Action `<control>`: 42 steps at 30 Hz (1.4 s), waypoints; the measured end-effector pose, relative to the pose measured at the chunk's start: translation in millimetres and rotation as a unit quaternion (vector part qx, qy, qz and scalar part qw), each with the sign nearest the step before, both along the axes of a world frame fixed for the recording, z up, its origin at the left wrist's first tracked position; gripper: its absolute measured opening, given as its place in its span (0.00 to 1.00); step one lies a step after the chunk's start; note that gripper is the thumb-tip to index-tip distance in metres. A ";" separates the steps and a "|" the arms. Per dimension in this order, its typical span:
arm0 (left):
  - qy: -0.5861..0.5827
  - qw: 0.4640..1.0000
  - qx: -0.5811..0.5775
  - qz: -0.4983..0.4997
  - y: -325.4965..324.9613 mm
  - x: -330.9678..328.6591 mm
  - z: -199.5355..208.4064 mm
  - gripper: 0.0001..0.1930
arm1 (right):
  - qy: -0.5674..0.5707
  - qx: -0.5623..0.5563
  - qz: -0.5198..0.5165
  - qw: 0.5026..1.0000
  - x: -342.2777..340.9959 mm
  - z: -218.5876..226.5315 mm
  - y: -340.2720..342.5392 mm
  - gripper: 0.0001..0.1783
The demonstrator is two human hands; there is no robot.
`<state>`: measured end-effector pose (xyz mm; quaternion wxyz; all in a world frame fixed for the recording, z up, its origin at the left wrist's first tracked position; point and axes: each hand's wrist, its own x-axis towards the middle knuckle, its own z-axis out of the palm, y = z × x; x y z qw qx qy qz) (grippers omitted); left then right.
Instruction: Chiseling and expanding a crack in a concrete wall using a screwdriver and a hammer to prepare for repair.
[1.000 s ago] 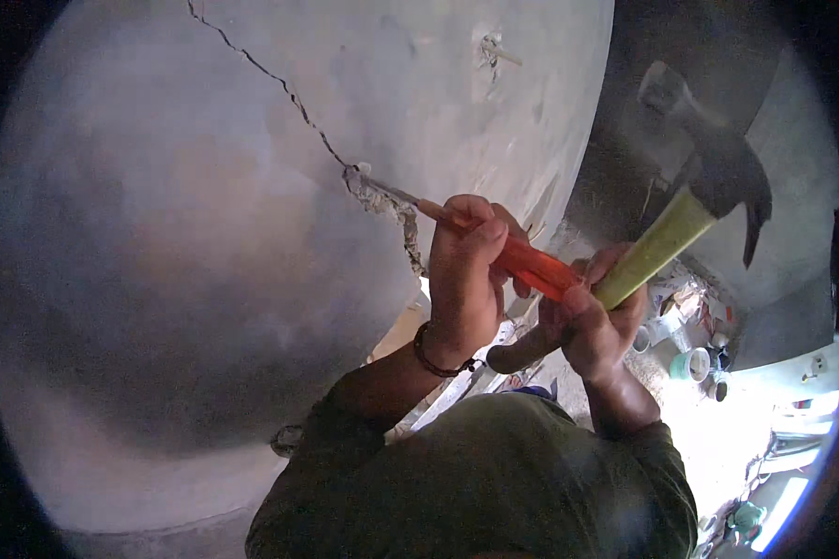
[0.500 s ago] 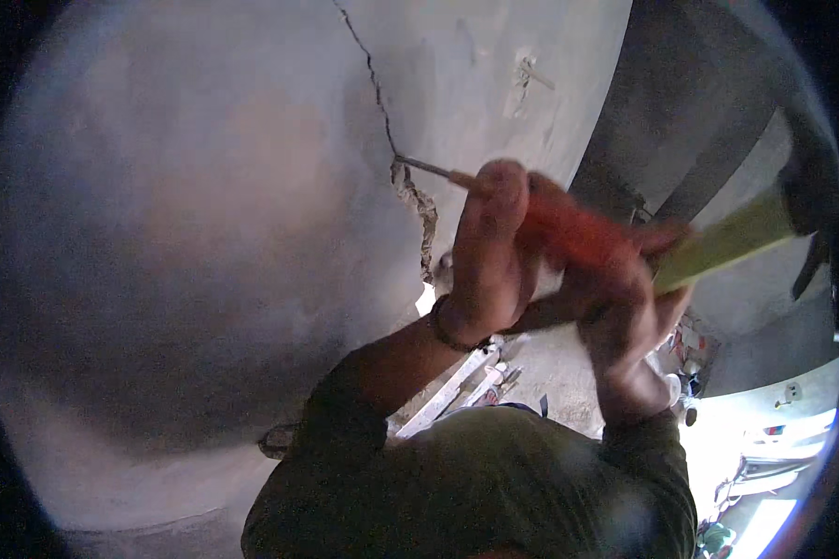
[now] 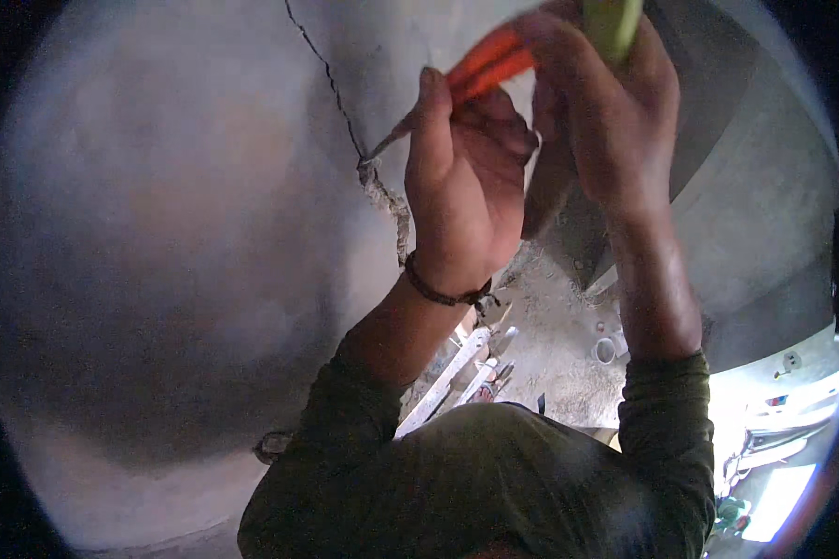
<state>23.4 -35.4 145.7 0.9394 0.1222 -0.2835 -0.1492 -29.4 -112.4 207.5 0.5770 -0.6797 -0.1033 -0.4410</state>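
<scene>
My left hand point(image 3: 471, 177), with a dark bracelet at the wrist, grips an orange-handled screwdriver point(image 3: 494, 67) between thumb and fingers. Its thin shaft slants down to the left, and the tip meets the crack point(image 3: 331, 79) in the grey wall, where the thin line widens into a rough groove point(image 3: 382, 197). My right hand point(image 3: 615, 121) is wrapped around the yellow handle of a hammer point(image 3: 612, 28), close to the screwdriver's handle end. The hammer's head lies beyond the top edge. A brownish piece between my hands is too blurred to make out.
The plastered wall point(image 3: 158, 233) fills the left side. Below my hands, pale wooden boards point(image 3: 447, 377) and a white cup-like container point(image 3: 604, 350) lie on the dusty floor point(image 3: 559, 363). Bright light falls at the lower right, beside a wall outlet point(image 3: 790, 361).
Both hands have risen in the view, and the screwdriver now tilts up to the right. The hammer has swung from the right side to the top, its head leaving view.
</scene>
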 end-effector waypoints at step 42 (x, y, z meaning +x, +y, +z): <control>-0.001 0.996 0.036 -0.087 29.5 -0.7 -28.4 0.17 | -0.082 0.068 -0.018 0.994 -18.9 -53.0 29.4 0.09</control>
